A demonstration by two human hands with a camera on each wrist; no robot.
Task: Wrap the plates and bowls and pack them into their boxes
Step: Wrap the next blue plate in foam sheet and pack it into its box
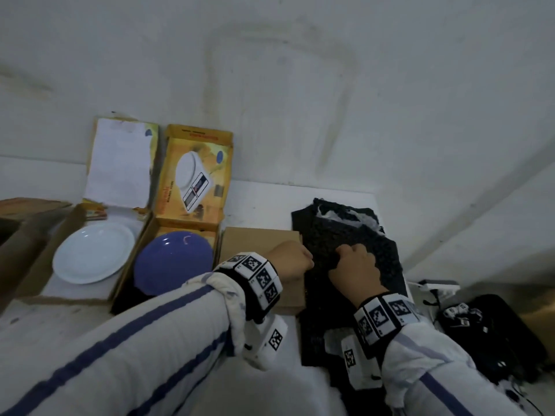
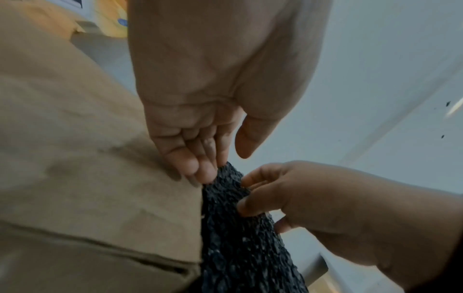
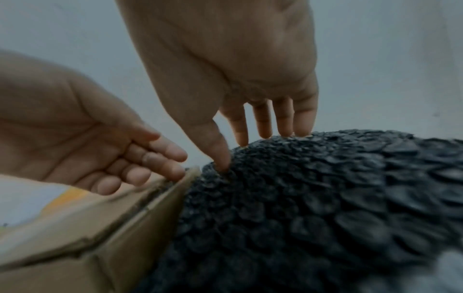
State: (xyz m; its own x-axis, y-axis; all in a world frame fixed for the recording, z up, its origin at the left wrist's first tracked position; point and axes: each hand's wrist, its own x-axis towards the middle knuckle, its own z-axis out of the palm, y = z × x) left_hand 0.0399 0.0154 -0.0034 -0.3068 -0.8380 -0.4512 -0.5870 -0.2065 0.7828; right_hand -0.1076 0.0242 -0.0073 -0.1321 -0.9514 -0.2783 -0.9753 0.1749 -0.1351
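The black bubble wrap (image 1: 345, 253) lies in a stack of sheets on the white desk (image 1: 264, 202), at about 3 o'clock from the view's centre in the head view, its left edge touching a closed brown cardboard box (image 1: 258, 244). Its surface is covered in small raised bubbles with a dull sheen, and the top sheet bulges upward where the hands meet it. A torn pale patch shows at the far end of the stack.

The right hand (image 1: 356, 267) has its fingers (image 3: 283, 123) curled down onto the wrap and its thumb dug into the top sheet, pinching up a fold. The left hand (image 1: 289, 261) sits at the wrap's left edge, above the box; its fingers (image 2: 198, 158) are loosely bent, with the tips touching the sheet's edge and the thumb held apart, so nothing is clasped.

At 9 o'clock a white plate (image 1: 93, 252) rests in an open box, and beside it a blue plate (image 1: 172, 262) sits in an open yellow box (image 1: 195, 178) whose lid shows a kitchen scale.

The near part of the wrap is covered by the right wrist and its marker band. The blue plate's near rim is hidden by the left sleeve. Dark gear at 4 o'clock is too blurred to identify.
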